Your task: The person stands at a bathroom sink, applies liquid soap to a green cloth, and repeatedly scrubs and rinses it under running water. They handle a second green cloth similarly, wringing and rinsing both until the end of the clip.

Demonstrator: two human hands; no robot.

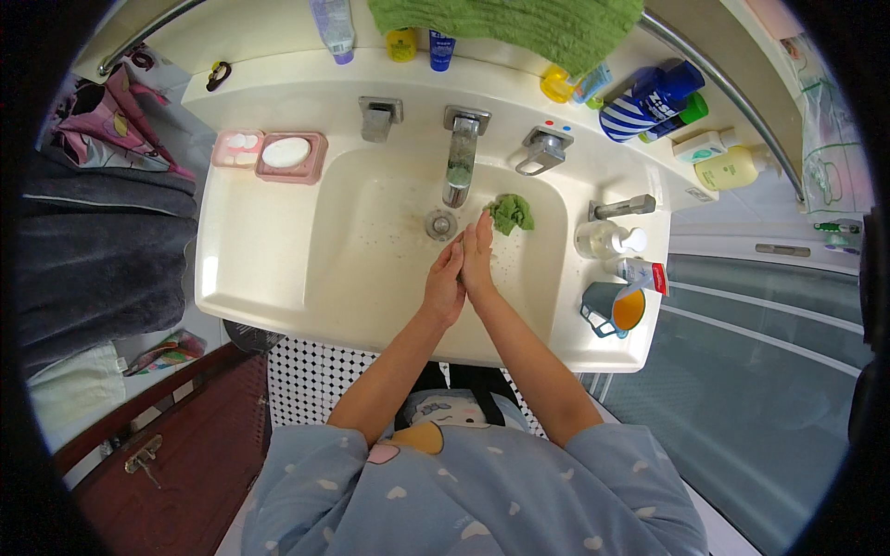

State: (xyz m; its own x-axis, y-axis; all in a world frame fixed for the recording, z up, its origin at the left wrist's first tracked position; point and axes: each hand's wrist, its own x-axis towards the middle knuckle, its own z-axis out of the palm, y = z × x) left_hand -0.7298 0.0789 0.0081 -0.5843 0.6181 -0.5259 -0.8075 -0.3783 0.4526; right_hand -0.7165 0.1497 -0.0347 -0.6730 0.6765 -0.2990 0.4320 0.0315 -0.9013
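Over the white washbasin (375, 278), my left hand (443, 283) and my right hand (478, 258) are pressed together, palm against palm. The right hand's fingers stretch towards the tap. Bent a little, the left hand's fingers lie against the right palm. What may be between the palms is hidden. Just beyond my fingertips, a crumpled green cloth (512, 213) lies in the basin. The metal drain plug (441, 225) sits below the chrome spout (459, 163), and no running water can be made out. Small drops or specks dot the basin.
Pink soap dishes, one with a white soap bar (286, 152), stand at the left. To the right are a pump bottle (599, 240), a toothpaste tube (643, 274) and a cup (603, 302). A green towel (514, 24) hangs above bottles on the back ledge.
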